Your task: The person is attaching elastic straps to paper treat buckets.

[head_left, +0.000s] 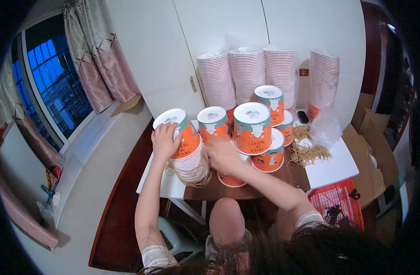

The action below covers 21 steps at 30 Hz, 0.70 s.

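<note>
A stack of upside-down orange and green paper buckets (189, 137) stands at the table's left, white rims nested below. My left hand (166, 140) grips its top bucket from the left, fingers bent over the base's edge. Close to the stack's right side is my right hand (223, 155); motion smears its fingers, and I cannot tell what they hold. Thin tan bands (198, 182) hang loosely around the stack's lower rims. Beside my right hand, more upturned buckets (252, 129) stand in piles, one bucket partly hidden under my right forearm.
Tall stacks of nested white-rimmed buckets (249, 75) line the table's back. At right lie a heap of tan bands (310, 153), a clear plastic bag (326, 128) and a dark object (303, 117). A red basket (338, 204) sits below the table (333, 169); cardboard (370, 151) stands beyond.
</note>
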{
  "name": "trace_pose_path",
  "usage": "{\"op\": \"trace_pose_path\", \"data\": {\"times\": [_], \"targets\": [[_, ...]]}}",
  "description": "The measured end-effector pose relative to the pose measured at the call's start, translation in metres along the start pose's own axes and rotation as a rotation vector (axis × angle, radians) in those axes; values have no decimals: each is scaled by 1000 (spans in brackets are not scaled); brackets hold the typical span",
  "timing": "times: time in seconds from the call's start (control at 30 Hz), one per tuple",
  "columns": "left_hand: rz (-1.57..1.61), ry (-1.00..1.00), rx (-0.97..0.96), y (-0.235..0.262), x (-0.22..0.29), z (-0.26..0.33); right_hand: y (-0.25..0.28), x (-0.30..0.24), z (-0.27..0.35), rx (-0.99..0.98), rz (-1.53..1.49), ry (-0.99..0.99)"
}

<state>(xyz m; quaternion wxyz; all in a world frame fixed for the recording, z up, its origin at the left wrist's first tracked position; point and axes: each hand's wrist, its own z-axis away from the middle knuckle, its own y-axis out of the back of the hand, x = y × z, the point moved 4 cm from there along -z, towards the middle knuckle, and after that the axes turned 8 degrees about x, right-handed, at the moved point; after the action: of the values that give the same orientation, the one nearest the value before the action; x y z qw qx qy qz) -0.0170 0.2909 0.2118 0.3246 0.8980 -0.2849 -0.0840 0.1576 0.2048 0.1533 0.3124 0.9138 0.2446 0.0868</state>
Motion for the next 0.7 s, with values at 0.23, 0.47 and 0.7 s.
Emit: {"op": "trace_pose_path", "data": {"times": [0.23, 0.47, 0.7], "targets": [[-4, -95, 167, 21, 67, 17, 76, 102, 17, -43, 449, -326], [409, -21, 88, 32, 122, 56, 168, 92, 8, 162, -195, -614], [1202, 392, -316, 31, 158, 96, 185, 89, 110, 37, -1575, -1097]]}}
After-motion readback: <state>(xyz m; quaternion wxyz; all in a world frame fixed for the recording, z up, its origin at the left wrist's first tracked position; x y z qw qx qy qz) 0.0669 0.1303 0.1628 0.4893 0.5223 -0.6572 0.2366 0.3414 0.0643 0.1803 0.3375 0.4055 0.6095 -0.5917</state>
